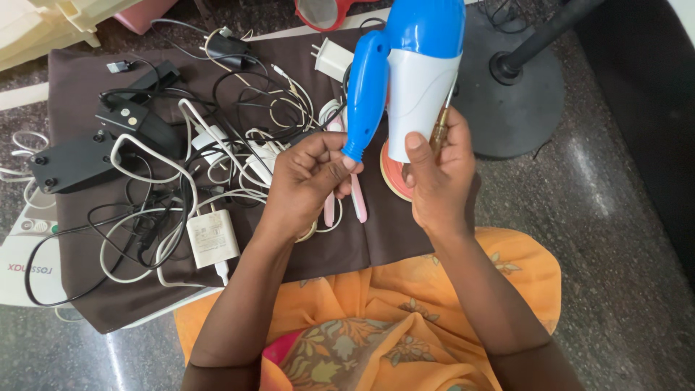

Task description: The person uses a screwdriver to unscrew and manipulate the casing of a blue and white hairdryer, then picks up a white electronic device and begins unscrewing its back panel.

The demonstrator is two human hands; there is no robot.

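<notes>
Left hand [313,168] pinches the blue hair dryer [413,69] handle tip, right hand [439,170] clamps body plus screwdriver [443,119], steadying it upright.

**What the view hides or cuts off**

The dryer [416,65] runs past the top edge, so its upper body is out of sight. The right hand [438,170] covers its lower end and most of the screwdriver [441,123]; only a thin shaft and part of an amber handle show, and the tip cannot be made out. The left hand [308,174] hides the end of the blue handle and part of the pink item [357,199] below it. The red disc [393,174] is mostly behind the right hand. The cords [188,166] tangle too thickly to trace. The white device [22,253] is cut by the left edge, the stand [514,94] by the top.
</notes>
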